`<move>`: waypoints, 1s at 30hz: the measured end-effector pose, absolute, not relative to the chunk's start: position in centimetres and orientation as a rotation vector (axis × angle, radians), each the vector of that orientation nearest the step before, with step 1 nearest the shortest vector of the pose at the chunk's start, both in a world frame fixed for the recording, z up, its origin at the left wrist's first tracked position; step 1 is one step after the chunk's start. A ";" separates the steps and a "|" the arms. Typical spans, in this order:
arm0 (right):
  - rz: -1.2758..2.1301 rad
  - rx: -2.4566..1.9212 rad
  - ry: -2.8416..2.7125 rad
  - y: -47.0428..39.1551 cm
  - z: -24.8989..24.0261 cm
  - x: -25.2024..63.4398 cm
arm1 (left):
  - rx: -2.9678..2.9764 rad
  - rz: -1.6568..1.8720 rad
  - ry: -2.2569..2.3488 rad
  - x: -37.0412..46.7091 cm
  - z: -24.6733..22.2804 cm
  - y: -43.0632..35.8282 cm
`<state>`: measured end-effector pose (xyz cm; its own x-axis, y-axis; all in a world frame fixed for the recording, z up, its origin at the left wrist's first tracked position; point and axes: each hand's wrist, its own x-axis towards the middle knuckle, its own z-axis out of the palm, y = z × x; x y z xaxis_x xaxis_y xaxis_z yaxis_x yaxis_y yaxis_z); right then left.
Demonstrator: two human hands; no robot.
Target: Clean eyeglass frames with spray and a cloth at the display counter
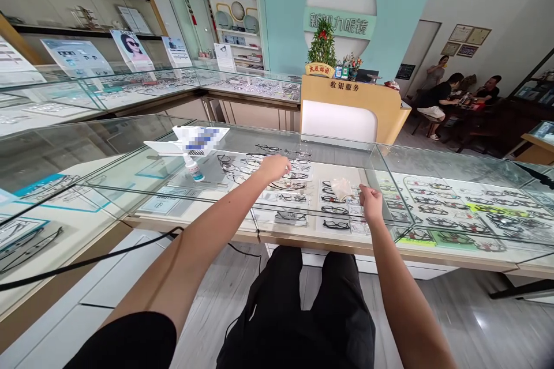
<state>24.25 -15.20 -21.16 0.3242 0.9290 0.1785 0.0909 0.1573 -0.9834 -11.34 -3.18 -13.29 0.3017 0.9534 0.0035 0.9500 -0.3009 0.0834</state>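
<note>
My left hand [276,168] reaches over the glass counter, its fingers curled down among several eyeglasses [267,149] with dark frames. What those fingers hold, if anything, is hidden behind the hand. To the right, my right hand [371,203] hovers at the counter top with thumb and fingers drawn together. Anything in that pinch is too small to make out. A crumpled pale cloth [341,189] lies just left of the right fingertips, apart from them. Left of the eyeglasses a white spray bottle [193,168] with a blue-edged label stands upright.
A white folded card stand [200,139] is behind the bottle. Inside the glass case, rows of eyeglasses [336,224] lie under the top. A black cable [95,258] crosses at left. A wooden cashier desk [355,105] stands ahead; several people [441,95] are at the far right.
</note>
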 end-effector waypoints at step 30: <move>0.829 -1.044 -1.300 -7.8 -13.1 20.6 | 2.197 0.763 1.155 -7.3 -2.6 0.5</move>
<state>20.56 -7.80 -13.09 0.1175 0.9304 0.3472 0.0770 0.3401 -0.9372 -7.27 0.47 -2.64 0.4729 0.8503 0.2309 0.5459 -0.4884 0.6808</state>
